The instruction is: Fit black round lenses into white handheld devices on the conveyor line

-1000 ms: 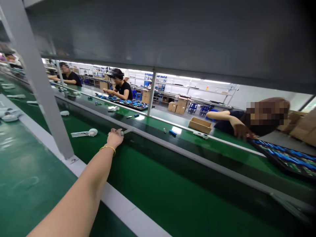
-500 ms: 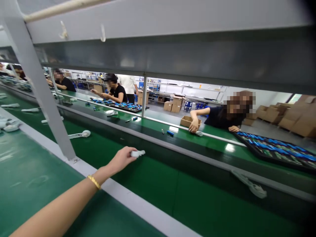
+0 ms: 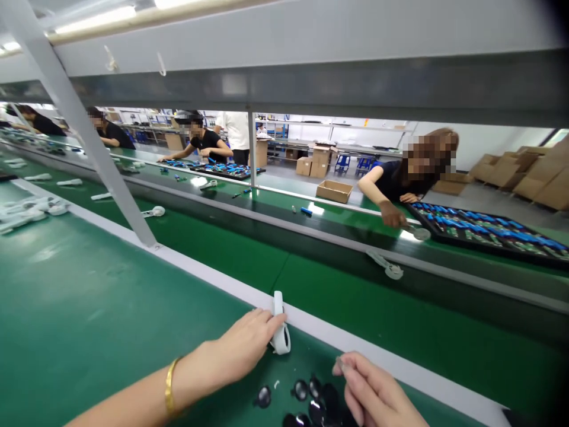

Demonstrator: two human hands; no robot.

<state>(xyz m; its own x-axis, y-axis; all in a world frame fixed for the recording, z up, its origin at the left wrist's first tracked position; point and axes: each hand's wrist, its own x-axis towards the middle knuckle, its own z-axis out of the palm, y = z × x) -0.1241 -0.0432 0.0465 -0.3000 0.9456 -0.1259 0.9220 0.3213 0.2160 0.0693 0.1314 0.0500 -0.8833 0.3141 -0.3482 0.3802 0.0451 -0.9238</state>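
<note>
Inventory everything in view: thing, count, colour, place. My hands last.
Table: one, green, foreground
Belt: one, green, centre
Far bench: one, green, beyond belt
Gripped part: one, white, table's edge
Loose parts: many, white, table's left and belt
Black discs: several, black, bottom centre
Trays: two, black, far bench
Blue pieces: many, blue, mostly in trays
Open box: one, brown, far bench
Cardboard boxes: several, brown, background
Stools: several, blue, background
Co-workers: several, dark or white tops, background
Post: one, grey, left
Overhead shelf: one, grey, top
Bracelet: one, gold, lower left
Left hand: one, bare, on gripped part
Right hand: one, bare, beside discs
</note>
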